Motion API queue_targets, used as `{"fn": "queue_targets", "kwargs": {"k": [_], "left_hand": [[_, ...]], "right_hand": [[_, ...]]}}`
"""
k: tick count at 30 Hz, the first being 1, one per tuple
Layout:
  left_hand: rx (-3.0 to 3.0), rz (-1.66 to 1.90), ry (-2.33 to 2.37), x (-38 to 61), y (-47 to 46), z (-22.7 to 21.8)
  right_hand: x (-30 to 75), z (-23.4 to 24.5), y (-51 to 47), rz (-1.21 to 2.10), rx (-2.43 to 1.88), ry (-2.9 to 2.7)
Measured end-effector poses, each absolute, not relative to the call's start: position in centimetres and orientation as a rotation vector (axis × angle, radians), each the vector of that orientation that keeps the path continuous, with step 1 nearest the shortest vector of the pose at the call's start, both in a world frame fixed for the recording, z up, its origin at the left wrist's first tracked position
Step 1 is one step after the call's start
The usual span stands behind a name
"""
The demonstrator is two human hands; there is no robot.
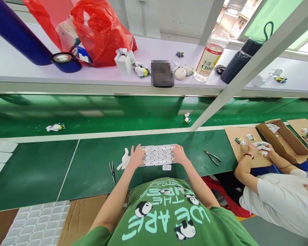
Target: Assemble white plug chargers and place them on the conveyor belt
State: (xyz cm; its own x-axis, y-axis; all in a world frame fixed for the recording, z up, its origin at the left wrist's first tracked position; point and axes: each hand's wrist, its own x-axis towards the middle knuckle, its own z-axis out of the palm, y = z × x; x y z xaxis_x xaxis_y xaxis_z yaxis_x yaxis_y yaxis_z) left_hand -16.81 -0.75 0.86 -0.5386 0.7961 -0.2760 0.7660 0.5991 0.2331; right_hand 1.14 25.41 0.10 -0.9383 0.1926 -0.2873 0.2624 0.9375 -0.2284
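Observation:
In front of me on the green bench lies a block of small white rectangular plastic cases (pixel 158 152), set side by side in rows. My left hand (pixel 137 156) grips the left end of this block, its fingers bent over the outer cases. At the opposite end my right hand (pixel 180 154) grips the cases in the same way. One single white case (pixel 166 167) lies apart, just below the block's near edge. White finger cots or scraps (pixel 124 160) are beside my left hand. Parts of the end cases are hidden under my fingers.
Tweezers (pixel 112 172) lie left, and pliers (pixel 212 157) right. A co-worker's hands (pixel 261 149) handle white parts over cardboard (pixel 242 133). White trays (pixel 36 223) sit below left. The shelf (pixel 105 77) holds a red bag (pixel 100 34) and a bottle (pixel 209 59).

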Motion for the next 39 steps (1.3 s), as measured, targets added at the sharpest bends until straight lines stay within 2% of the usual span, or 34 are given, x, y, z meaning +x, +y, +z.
{"fn": "queue_targets", "kwargs": {"k": [13,26,33,39], "left_hand": [[1.274,0.091,2.472,-17.4,-0.9,0.4],[1.252,0.015,2.469,-17.0,0.0,-0.1],[1.287,0.102,2.505,-17.7,0.3,0.7],[1.252,0.066,2.46,-17.5,0.9,-0.7]], "right_hand": [[1.1,-0.7,25.8,-0.443,0.358,2.842],[0.7,-1.9,24.5,-0.303,0.444,2.834],[0.0,-0.3,26.2,-0.264,0.427,2.93],[-0.6,-0.9,26.3,-0.262,0.415,2.834]]}}
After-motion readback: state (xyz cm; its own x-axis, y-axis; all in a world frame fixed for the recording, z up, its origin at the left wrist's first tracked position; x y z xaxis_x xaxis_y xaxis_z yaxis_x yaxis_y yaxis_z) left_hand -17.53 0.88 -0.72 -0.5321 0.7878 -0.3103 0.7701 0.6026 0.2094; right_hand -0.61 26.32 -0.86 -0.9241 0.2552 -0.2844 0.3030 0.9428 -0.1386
